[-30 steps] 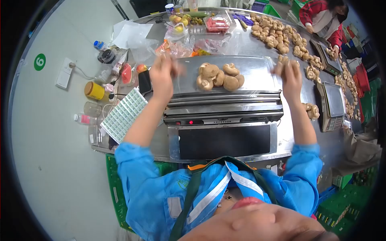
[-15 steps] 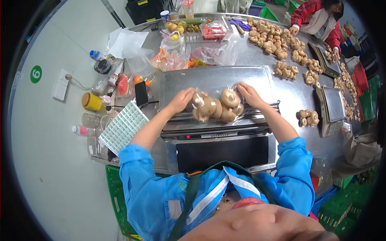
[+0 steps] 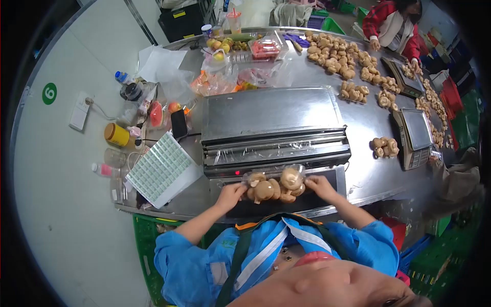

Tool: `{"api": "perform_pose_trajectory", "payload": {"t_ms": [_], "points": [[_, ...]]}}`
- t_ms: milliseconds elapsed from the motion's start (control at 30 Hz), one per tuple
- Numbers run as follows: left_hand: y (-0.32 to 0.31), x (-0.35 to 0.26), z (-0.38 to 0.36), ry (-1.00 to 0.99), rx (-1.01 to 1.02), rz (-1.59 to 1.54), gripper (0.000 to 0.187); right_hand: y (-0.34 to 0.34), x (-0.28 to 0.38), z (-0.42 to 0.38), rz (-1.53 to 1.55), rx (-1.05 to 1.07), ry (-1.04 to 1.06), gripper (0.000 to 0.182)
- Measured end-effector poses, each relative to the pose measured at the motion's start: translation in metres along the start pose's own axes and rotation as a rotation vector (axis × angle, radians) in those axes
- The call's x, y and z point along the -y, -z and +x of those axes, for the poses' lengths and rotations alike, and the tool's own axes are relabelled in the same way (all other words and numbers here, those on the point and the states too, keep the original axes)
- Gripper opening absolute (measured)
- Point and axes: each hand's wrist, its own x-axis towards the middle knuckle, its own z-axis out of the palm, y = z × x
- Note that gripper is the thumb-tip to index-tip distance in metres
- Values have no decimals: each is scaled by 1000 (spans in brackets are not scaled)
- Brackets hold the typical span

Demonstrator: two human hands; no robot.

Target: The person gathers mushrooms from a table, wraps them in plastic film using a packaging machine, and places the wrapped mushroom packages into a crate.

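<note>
Between my two hands is a pack of brown mushrooms covered in clear film, over the black front plate of a wrapping machine. My left hand is closed on the pack's left end. At the right end my right hand grips the film edge with bent fingers. Just beyond the pack lie the machine's metal rollers, with strips of clear film across them. A red light shows on the machine's front bar. Whether a tray sits under the mushrooms is hard to make out.
On the right are a small mushroom pile, a scale and larger heaps. A co-worker in a red sleeve handles mushrooms at the far right. A label sheet, phone, jars and plastic bags lie left.
Both hands have drawn the mushroom pack toward my body, from above the machine's rollers to its black front plate. The rollers and film strips are now uncovered.
</note>
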Motion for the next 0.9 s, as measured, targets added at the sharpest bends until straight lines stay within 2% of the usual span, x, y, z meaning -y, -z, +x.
{"api": "perform_pose_trajectory", "payload": {"t_ms": [33,100,133,167,200,233,267,300,333,367,400,433,467,533,633,700,767,800,833,900], "points": [[-4,11,-11,-85,-96,41,27,-7,-9,-11,-34,-94,32,22],[-8,24,-23,26,-117,-325,30,-24,-14,-35,-164,-300,68,18],[-8,26,-37,36,-108,-321,30,-30,-11,-41,187,-297,-83,17],[-7,27,-50,196,-61,-670,34,-28,-6,-51,348,-302,-210,20],[-5,26,-62,357,-14,-1010,38,-23,-8,-67,440,-282,-218,21],[-14,36,-81,465,-69,-938,44,-12,-17,-82,527,-264,-217,23],[-18,55,-106,533,22,-646,45,-9,-36,-97,325,-201,-286,23],[-25,90,-122,584,164,-489,46,-17,-59,-113,122,-136,-357,25],[-44,133,-127,575,188,-447,47,-37,-74,-120,218,-147,-491,26],[-81,210,-119,544,170,-611,42,-60,-86,-118,318,-156,-630,29],[-92,155,-108,502,122,-726,36,-82,-107,-104,522,-102,-604,28],[-100,94,-96,320,150,-795,30,-103,-129,-90,724,-43,-593,29],[-101,73,-93,332,150,-803,30,-117,-130,-82,791,84,-562,30],[-97,40,-80,-108,188,-635,28,-131,-104,-67,673,313,-460,31],[-108,17,-83,-737,160,-339,24,-119,-64,-72,354,532,-296,34],[-128,23,-104,-258,188,-773,24,-104,-48,-72,147,619,-189,36],[-136,-40,-126,72,162,-1330,29,-73,-30,-63,-42,616,-81,38],[-153,-7,-132,134,481,-1642,29,-57,-18,-58,-57,578,-42,39],[-158,0,-138,41,503,-1567,32,-46,-5,-55,26,560,-16,40],[-167,3,-154,-191,339,-1218,40,-51,61,-83,365,625,12,55]]}}
